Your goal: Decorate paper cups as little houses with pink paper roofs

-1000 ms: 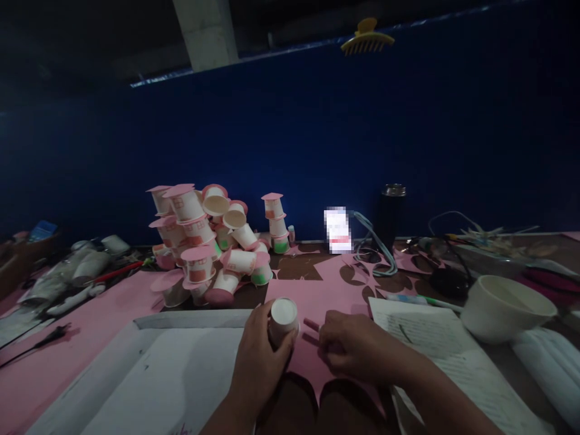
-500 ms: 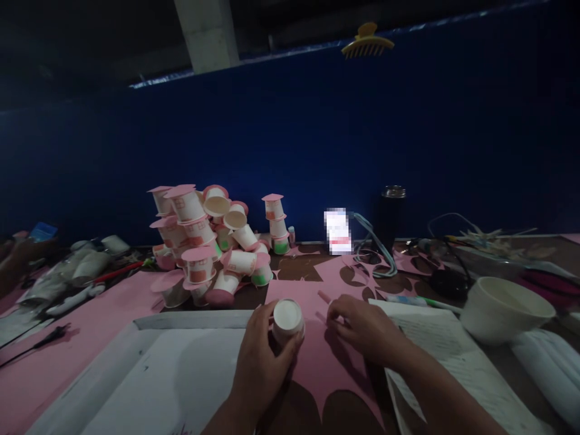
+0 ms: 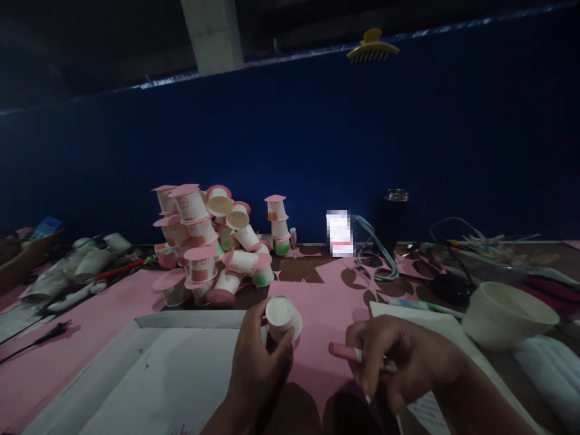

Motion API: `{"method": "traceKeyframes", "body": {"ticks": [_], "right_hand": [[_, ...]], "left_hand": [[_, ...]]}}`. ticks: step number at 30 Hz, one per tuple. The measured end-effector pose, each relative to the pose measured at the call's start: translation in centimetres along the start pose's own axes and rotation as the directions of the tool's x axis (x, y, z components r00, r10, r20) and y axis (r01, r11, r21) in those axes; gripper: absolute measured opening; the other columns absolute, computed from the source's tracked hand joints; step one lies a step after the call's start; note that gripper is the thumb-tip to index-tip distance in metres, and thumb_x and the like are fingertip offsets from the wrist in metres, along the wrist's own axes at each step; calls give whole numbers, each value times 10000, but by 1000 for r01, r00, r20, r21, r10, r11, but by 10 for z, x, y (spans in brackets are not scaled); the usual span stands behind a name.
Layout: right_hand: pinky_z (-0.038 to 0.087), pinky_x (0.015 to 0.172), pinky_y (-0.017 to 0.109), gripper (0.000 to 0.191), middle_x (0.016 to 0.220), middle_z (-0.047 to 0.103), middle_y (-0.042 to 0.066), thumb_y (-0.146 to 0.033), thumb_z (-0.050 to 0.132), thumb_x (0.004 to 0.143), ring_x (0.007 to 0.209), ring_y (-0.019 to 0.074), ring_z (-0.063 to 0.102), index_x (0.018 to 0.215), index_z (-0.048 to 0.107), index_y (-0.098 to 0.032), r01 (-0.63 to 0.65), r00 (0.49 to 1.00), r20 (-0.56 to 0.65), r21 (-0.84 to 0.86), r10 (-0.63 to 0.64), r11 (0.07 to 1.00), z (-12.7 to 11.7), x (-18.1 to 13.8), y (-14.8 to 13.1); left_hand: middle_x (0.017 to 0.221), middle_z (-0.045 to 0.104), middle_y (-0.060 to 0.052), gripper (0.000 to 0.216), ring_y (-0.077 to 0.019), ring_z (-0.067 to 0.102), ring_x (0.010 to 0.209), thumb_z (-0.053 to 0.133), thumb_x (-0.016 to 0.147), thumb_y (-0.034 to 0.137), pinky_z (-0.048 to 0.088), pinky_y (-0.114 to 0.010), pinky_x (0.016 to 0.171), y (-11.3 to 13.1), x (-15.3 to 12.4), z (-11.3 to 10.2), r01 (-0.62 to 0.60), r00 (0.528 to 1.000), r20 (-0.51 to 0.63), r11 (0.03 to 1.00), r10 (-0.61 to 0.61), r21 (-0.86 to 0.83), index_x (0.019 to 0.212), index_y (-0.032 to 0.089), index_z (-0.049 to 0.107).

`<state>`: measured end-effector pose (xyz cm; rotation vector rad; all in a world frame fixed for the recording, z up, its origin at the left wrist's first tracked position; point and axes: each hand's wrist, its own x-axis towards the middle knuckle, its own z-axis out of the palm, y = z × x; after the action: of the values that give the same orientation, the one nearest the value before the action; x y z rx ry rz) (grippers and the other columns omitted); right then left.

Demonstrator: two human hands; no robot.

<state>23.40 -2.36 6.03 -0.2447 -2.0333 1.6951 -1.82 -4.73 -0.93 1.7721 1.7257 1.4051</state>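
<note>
My left hand (image 3: 258, 356) is closed around a small white paper cup (image 3: 280, 311), its round end turned up toward me. A wider pale rim shows at the cup's right side. To the right, my right hand (image 3: 403, 362) grips a pink marker (image 3: 345, 352) between thumb and fingers, with its pink end pointing left toward the cup. The hand hides the marker's other end. Both hands are above a pink paper sheet (image 3: 312, 302) with round cut-outs. Behind them stands a pile of decorated paper cups (image 3: 199, 232) with pink disc tops.
A shallow white box lid (image 3: 181, 317) lies at left. Written papers (image 3: 428, 411) lie under my right forearm, near a pale bowl (image 3: 510, 311) and a white cloth roll (image 3: 553, 368). A lit phone (image 3: 339, 232), a cable (image 3: 374, 235) and a dark flask (image 3: 393, 220) stand behind.
My right hand has come nearer and turned, with the pink marker now showing more clearly. The paper cup in my left hand has tilted and shifted slightly left.
</note>
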Motion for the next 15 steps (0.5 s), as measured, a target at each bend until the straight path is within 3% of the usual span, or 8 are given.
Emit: {"method": "traceKeyframes", "body": {"ticks": [3, 6, 9, 12, 14, 15], "right_hand": [[384, 589, 203, 270, 652, 585, -13, -339, 864, 593, 601, 78, 506, 730, 737, -144, 60, 996, -79, 109, -52, 992, -5, -3, 10], [392, 552, 207, 366, 571, 557, -17, -427, 802, 659, 548, 81, 517, 533, 615, -139, 148, 984, -133, 241, -118, 959, -7, -6, 20], [384, 496, 199, 426, 562, 562, -2, -430, 741, 727, 500, 78, 519, 473, 559, -141, 131, 990, -93, 250, -111, 959, -7, -9, 21], [435, 575, 230, 263, 658, 601, -2, -388, 811, 646, 597, 110, 568, 629, 672, -166, 3, 992, -122, 58, 4, 998, -7, -8, 16], [456, 640, 257, 290, 784, 631, 9, -420, 777, 677, 683, 134, 575, 865, 719, -206, -145, 936, -345, -194, 71, 970, -9, -4, 16], [463, 650, 267, 302, 862, 646, 24, -428, 697, 759, 721, 147, 582, 981, 702, -223, -264, 856, -511, -306, 76, 915, -11, -1, 19]], "left_hand": [[1180, 575, -69, 522, -261, 564, 1038, 654, 739, 358, 464, -420, 877, -2, -1, 0, 25, 1000, 15, 1000, -25, -12, 1219, 252, 482], [1190, 563, -74, 526, -264, 557, 1050, 655, 742, 352, 460, -430, 885, -2, -1, -1, 34, 999, 24, 999, -33, -27, 1227, 252, 475], [1176, 564, -86, 518, -270, 556, 1049, 656, 745, 356, 460, -438, 887, -1, 0, -1, 14, 1000, 25, 999, -13, -43, 1217, 235, 481], [1173, 564, -88, 513, -269, 559, 1043, 652, 755, 371, 464, -438, 882, -1, 0, -2, 15, 1000, 10, 999, -15, -48, 1218, 232, 479], [1187, 560, -84, 520, -261, 560, 1048, 649, 764, 374, 465, -433, 888, -1, 0, -2, 17, 1000, 0, 998, -17, -52, 1232, 240, 466], [1194, 558, -82, 523, -257, 560, 1053, 649, 766, 371, 464, -432, 895, -2, 0, -3, 14, 1000, -1, 998, -14, -54, 1237, 243, 461]]}}
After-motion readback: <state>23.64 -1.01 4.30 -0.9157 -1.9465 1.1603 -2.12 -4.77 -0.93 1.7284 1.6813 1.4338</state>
